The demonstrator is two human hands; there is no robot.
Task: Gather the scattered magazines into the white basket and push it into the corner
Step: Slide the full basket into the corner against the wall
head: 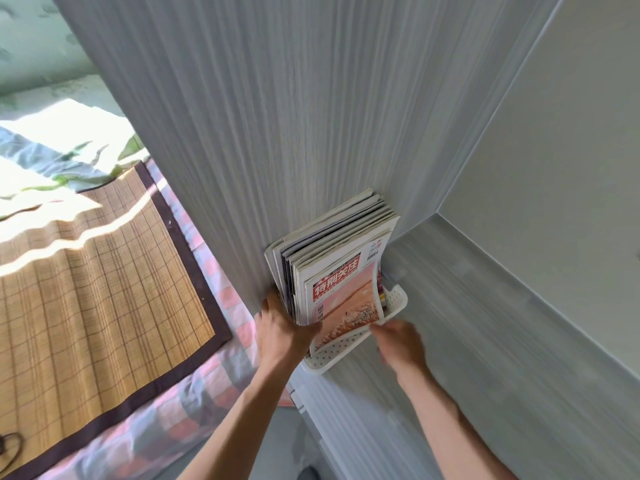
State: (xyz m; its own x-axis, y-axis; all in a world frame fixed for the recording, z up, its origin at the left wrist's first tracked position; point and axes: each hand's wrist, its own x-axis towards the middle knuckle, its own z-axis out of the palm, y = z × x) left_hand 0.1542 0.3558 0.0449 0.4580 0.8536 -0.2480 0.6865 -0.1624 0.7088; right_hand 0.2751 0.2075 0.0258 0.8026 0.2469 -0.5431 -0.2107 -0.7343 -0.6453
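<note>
Several magazines stand on edge in a white perforated basket on a grey wood-grain desk, tight against the tall grey side panel near the corner. The front one has a pink cover with a red title band and leans outward. My left hand grips the near left end of the stack, thumb across the front cover and fingers behind. My right hand is motion-blurred at the basket's near right rim; I cannot see whether it touches or holds it.
A pale wall closes the desk's far right side and meets the side panel in the corner behind the basket. Left of the panel is a bed with a bamboo mat over a pink checked sheet.
</note>
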